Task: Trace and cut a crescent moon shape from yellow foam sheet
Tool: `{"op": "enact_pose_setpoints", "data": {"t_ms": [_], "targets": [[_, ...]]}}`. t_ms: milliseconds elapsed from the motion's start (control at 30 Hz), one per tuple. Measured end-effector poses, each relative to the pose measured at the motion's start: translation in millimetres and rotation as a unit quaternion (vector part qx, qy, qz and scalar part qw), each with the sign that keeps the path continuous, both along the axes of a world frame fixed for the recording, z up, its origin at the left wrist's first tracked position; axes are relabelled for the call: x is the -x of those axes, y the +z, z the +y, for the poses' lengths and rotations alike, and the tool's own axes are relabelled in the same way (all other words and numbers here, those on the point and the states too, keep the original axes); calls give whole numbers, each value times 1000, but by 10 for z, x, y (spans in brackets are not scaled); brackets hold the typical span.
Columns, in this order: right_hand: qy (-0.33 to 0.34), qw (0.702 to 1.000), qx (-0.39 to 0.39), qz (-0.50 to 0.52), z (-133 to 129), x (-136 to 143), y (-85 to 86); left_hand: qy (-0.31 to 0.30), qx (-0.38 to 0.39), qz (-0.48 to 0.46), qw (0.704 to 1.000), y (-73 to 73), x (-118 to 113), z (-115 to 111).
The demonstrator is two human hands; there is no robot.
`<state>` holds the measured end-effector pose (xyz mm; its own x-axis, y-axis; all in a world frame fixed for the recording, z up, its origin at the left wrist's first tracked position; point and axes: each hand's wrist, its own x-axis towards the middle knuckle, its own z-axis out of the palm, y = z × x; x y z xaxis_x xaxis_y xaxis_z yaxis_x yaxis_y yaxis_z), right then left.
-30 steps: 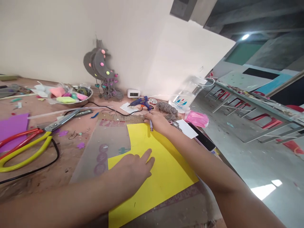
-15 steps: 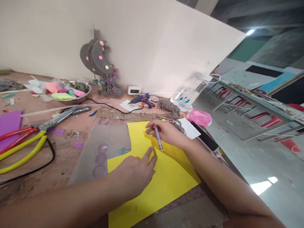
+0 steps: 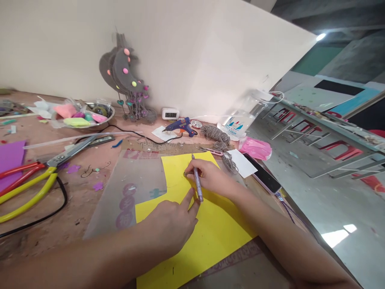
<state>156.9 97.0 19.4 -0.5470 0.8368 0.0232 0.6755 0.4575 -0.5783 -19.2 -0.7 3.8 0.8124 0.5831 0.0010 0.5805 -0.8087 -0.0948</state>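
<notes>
A sheet of yellow paper (image 3: 216,228) with a corner notch at its upper left lies on a plastic-covered board (image 3: 117,188). My left hand (image 3: 171,224) rests on the sheet, fingers stretched toward the pen's lower end. In my right hand (image 3: 207,176), bent over the sheet's upper part, is a pale purple pen (image 3: 197,180), tilted across the fingers. The right fingertips press at the paper over something small and dark, mostly hidden by them. A short dark mark shows near the sheet's bottom edge.
To the left lie large scissors (image 3: 51,168) with red and yellow handles. Behind are a bowl of coloured clay (image 3: 90,122), a glue gun (image 3: 182,127), grey yarn (image 3: 215,134), a clear jug (image 3: 243,116) and a grey moon hanging (image 3: 122,72). A phone (image 3: 266,178) lies at the right edge.
My right hand has come slightly down and nearer my left, with the pen. The small grey thing at its fingertips is now mostly covered. My left hand has barely moved.
</notes>
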Motion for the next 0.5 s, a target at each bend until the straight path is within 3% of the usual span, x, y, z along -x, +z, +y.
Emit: {"op": "enact_pose_setpoints", "data": {"t_ms": [100,267,400,500], "targets": [[-29,997,-70,-6,-9,-1,6,-7,-9,-4,1000,-16,2,-5],[11,1000,-3,2,5,-5,-11,2,-2,-3,1000,-9,-11,-5],[-22,996,-81,-16,2,-3,1,-12,5,10,1000,18,-15,0],[-6,1000,-19,-7,-20,-1,17,-17,12,15,1000,29,-6,-3]]}}
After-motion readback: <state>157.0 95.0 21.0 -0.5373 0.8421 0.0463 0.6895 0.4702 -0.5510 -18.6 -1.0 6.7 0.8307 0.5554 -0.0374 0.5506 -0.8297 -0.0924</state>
